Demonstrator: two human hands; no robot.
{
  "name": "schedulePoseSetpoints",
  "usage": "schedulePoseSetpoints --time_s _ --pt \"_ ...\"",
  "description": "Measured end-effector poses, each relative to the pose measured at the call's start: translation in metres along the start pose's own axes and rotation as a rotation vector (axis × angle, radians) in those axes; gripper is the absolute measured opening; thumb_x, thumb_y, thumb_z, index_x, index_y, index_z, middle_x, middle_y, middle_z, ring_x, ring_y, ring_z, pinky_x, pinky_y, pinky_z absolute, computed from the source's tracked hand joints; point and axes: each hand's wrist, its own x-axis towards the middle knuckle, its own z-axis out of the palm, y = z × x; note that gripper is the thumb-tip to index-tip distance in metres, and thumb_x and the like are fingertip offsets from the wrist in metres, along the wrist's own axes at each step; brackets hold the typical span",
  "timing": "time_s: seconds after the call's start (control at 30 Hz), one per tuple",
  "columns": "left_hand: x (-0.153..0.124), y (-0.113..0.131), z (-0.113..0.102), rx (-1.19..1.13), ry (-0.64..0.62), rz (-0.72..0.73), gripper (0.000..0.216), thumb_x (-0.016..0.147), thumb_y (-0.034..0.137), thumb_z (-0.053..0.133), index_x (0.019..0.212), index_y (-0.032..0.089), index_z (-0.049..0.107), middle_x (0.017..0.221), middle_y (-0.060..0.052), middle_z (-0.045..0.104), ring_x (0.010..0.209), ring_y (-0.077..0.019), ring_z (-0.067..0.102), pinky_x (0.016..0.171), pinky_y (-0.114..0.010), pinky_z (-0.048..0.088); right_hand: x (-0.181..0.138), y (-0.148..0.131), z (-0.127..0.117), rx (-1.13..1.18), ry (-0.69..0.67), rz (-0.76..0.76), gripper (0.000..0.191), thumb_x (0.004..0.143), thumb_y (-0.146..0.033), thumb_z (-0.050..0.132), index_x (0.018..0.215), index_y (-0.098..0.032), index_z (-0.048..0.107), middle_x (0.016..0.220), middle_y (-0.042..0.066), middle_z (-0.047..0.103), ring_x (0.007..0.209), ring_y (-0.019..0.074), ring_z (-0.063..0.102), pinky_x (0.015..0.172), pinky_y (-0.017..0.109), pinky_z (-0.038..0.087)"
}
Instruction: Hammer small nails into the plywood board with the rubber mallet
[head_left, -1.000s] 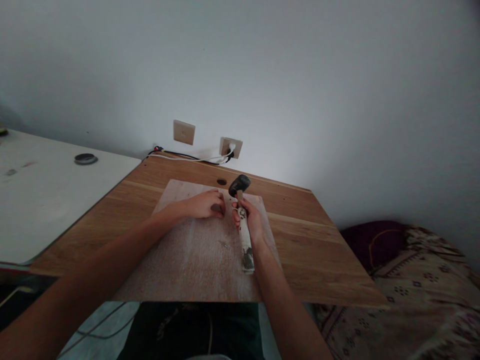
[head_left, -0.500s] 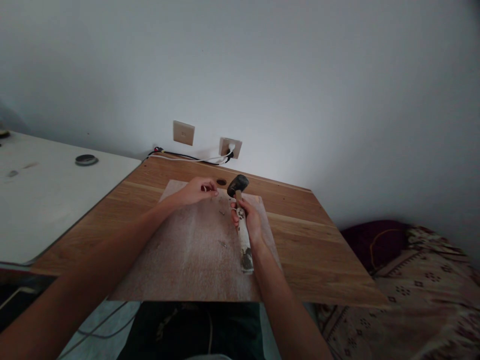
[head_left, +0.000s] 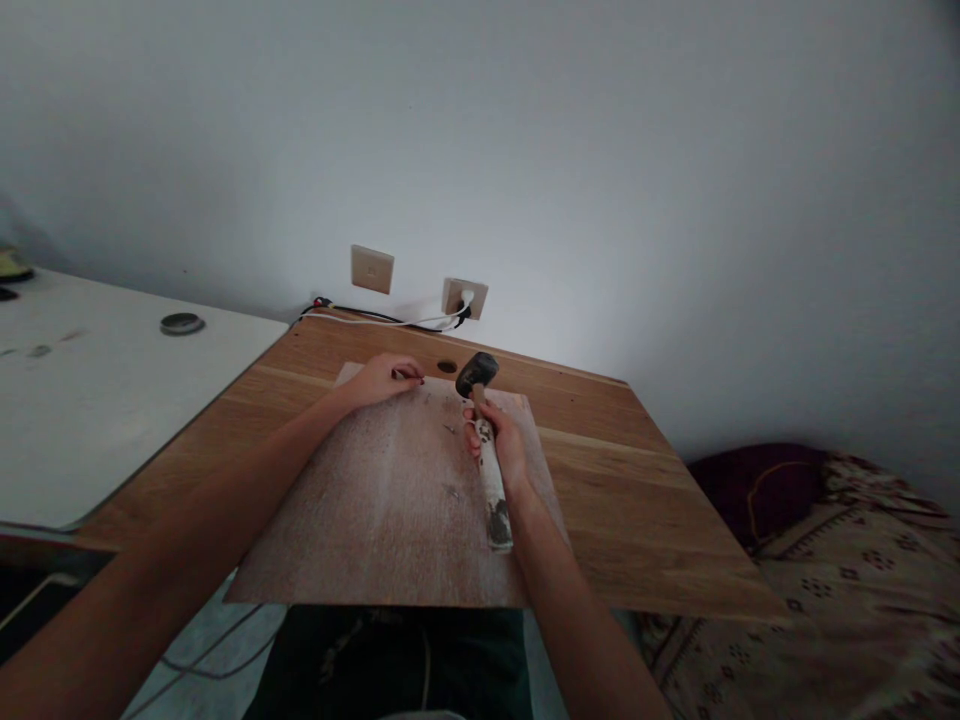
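My right hand (head_left: 501, 440) is wrapped round the upper handle of a hammer (head_left: 495, 490), just below its dark, blunt head (head_left: 477, 372). The handle is pale and blotched with dark marks, and its end points towards me. At the far edge of a reddish-brown board (head_left: 360, 520), my left hand (head_left: 390, 378) is closed in a pinch, fingertips low over the surface; what they hold, if anything, is too small to make out. Small thin pieces that look like nails (head_left: 449, 429) lie on the board between my hands and nearer to me.
Beneath the board is a wooden tabletop (head_left: 637, 500) with a round hole (head_left: 447, 366). Cables (head_left: 390, 320) run along its back edge to a wall socket (head_left: 465, 298). A white table (head_left: 135, 400) with a round tin (head_left: 181, 323) adjoins at left; patterned bedding (head_left: 840, 580) is at right.
My left hand has drawn back a little to the left, its fingertips now closer together and lower at the board's edge. The right hand and hammer stay almost where they were.
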Motion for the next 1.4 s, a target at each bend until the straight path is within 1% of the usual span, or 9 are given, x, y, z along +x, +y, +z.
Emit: schedulePoseSetpoints --time_s 0.23,0.43,0.6,0.83,0.93,1.07,1.17,1.27,1.4 --pt "-0.014 0.004 -0.004 -0.007 -0.060 0.010 0.026 0.087 0.043 0.070 0.094 0.018 0.075 0.089 -0.005 0.077 0.082 -0.0181 0.069 0.081 -0.030 0.053 0.002 0.002 -0.002 -0.036 -0.008 -0.001 0.029 0.085 -0.046 0.068 0.078 -0.019 0.064 0.044 -0.004 0.052 0.034 0.0106 0.042 0.033 0.021 0.030" --pt "-0.019 0.009 0.000 0.013 -0.034 0.041 0.019 0.088 0.036 0.069 0.092 0.018 0.075 0.086 -0.004 0.077 0.079 -0.0168 0.068 0.080 -0.029 0.053 0.002 0.002 -0.001 -0.062 -0.028 -0.038 0.026 0.082 -0.046 0.067 0.078 -0.020 0.063 0.044 -0.005 0.052 0.034 0.0102 0.040 0.032 0.021 0.029" --pt "-0.019 0.011 0.002 -0.015 -0.061 0.038 0.015 0.086 0.030 0.067 0.092 0.018 0.074 0.085 -0.003 0.076 0.078 -0.0165 0.069 0.078 -0.028 0.053 0.000 0.003 0.002 -0.089 -0.025 -0.054 0.028 0.084 -0.047 0.067 0.078 -0.020 0.063 0.043 -0.005 0.050 0.034 0.0103 0.040 0.033 0.021 0.030" --pt "-0.019 0.014 0.003 0.011 -0.057 -0.004 0.011 0.082 0.028 0.071 0.087 0.019 0.072 0.080 -0.001 0.073 0.074 -0.0162 0.066 0.075 -0.028 0.052 -0.003 -0.005 0.014 -0.093 -0.029 -0.103 0.029 0.074 -0.049 0.070 0.075 -0.021 0.062 0.042 -0.006 0.050 0.032 0.0097 0.037 0.031 0.022 0.027" --pt "-0.019 0.013 0.002 0.051 -0.047 -0.005 0.013 0.082 0.029 0.070 0.089 0.019 0.072 0.084 -0.003 0.075 0.078 -0.0179 0.068 0.077 -0.029 0.053 -0.005 -0.017 0.024 -0.101 -0.055 -0.067 0.029 0.076 -0.049 0.070 0.077 -0.020 0.063 0.045 -0.005 0.053 0.034 0.0099 0.039 0.033 0.022 0.030" --pt "-0.019 0.011 0.002 0.074 -0.025 -0.017 0.024 0.081 0.028 0.069 0.103 0.018 0.072 0.094 -0.005 0.078 0.086 -0.0204 0.073 0.081 -0.031 0.055 -0.005 -0.023 0.039 -0.140 -0.089 -0.069 0.027 0.081 -0.046 0.069 0.080 -0.020 0.062 0.048 -0.004 0.054 0.036 0.0104 0.042 0.035 0.023 0.033" --pt "-0.020 0.012 0.002 0.061 -0.035 -0.033 0.034 0.080 0.028 0.068 0.112 0.018 0.070 0.095 -0.006 0.079 0.087 -0.0215 0.074 0.081 -0.032 0.056 -0.001 -0.011 0.047 -0.118 -0.092 -0.114 0.026 0.077 -0.044 0.073 0.081 -0.021 0.061 0.058 -0.003 0.062 0.036 0.0090 0.043 0.033 0.023 0.033" --pt "-0.021 0.013 0.003 0.015 -0.038 -0.027 0.038 0.080 0.030 0.067 0.116 0.018 0.068 0.094 -0.006 0.079 0.083 -0.0215 0.074 0.078 -0.031 0.056 0.002 0.004 0.048 -0.120 -0.093 -0.101 0.028 0.074 -0.043 0.077 0.079 -0.021 0.061 0.065 -0.003 0.066 0.034 0.0076 0.042 0.029 0.022 0.034" --pt "-0.021 0.014 0.003 0.015 -0.015 -0.019 0.041 0.078 0.035 0.072 0.115 0.016 0.068 0.094 -0.007 0.078 0.082 -0.0228 0.073 0.075 -0.031 0.055 0.002 0.013 0.044 -0.110 -0.124 -0.092 0.025 0.077 -0.041 0.076 0.081 -0.021 0.062 0.067 -0.002 0.067 0.034 0.0077 0.045 0.029 0.022 0.036"
